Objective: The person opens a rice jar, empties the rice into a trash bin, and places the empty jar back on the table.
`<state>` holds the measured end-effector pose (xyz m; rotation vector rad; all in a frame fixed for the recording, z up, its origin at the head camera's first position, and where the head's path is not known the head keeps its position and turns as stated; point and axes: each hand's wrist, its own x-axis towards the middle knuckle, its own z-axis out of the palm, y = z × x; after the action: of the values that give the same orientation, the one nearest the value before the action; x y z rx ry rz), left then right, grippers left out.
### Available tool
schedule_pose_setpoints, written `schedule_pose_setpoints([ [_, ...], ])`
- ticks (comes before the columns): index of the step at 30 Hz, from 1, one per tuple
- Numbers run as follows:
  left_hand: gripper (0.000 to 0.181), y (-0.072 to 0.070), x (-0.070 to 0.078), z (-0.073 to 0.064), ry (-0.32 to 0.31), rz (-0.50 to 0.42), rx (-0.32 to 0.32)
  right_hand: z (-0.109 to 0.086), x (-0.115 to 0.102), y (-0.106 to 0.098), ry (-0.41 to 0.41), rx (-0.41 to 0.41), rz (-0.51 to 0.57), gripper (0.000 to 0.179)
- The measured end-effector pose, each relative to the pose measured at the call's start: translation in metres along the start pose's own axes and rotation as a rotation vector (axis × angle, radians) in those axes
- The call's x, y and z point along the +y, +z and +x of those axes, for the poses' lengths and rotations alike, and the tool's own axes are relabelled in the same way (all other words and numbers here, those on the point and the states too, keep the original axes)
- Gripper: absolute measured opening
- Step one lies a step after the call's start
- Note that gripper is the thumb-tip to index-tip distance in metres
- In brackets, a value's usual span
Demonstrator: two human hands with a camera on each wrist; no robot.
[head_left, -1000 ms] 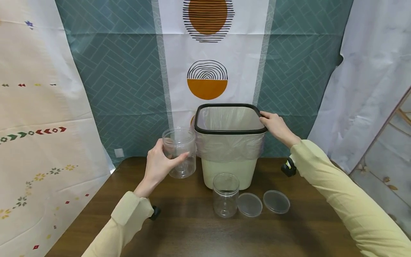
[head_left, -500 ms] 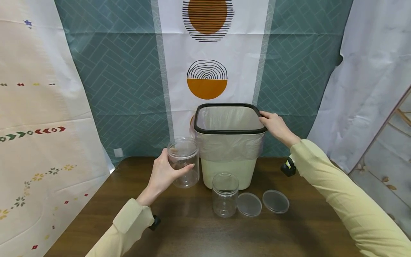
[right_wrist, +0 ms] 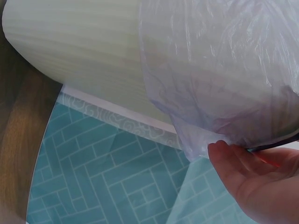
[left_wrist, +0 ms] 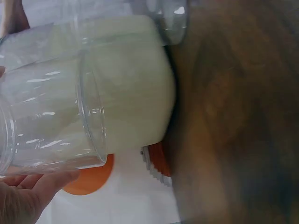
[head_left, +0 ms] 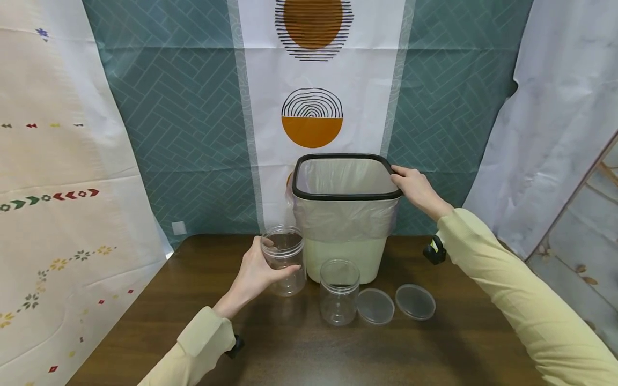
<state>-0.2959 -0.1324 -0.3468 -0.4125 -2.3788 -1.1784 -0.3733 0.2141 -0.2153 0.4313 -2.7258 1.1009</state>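
In the head view my left hand (head_left: 260, 271) grips a clear plastic jar (head_left: 289, 273), lidless, left of the bin. The left wrist view shows the held jar (left_wrist: 51, 112) with its base apart from the tabletop. My right hand (head_left: 417, 190) rests with extended fingers against the black rim of a cream trash bin (head_left: 343, 257). A clear liner bag (head_left: 347, 220) lines the bin and hangs over its outside, beside the fingers (right_wrist: 229, 163) in the right wrist view. A second clear jar (head_left: 339, 300) stands open-topped before the bin, with a round lid (head_left: 375, 306) beside it.
Another translucent lid (head_left: 415, 302) lies on the brown wooden table (head_left: 309, 354), right of the first lid. A patterned teal and white cloth (head_left: 193, 134) hangs behind the bin. Light curtains flank the table on both sides.
My left hand has lowered the jar and moved it slightly right, toward the standing jar. My right hand stays at the bin's rim.
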Motion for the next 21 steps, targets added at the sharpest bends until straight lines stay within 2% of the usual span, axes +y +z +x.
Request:
schedule_pose_setpoints([
  [12,0.074,0.018,-0.014,-0.013,0.005,-0.002,-0.026,-0.001,0.0,0.0,-0.009,0.011,-0.003,0.05],
  [21,0.08,0.028,-0.018,-0.022,-0.048,-0.019,-0.086,-0.002,0.0,0.0,-0.015,0.007,0.004,0.05],
])
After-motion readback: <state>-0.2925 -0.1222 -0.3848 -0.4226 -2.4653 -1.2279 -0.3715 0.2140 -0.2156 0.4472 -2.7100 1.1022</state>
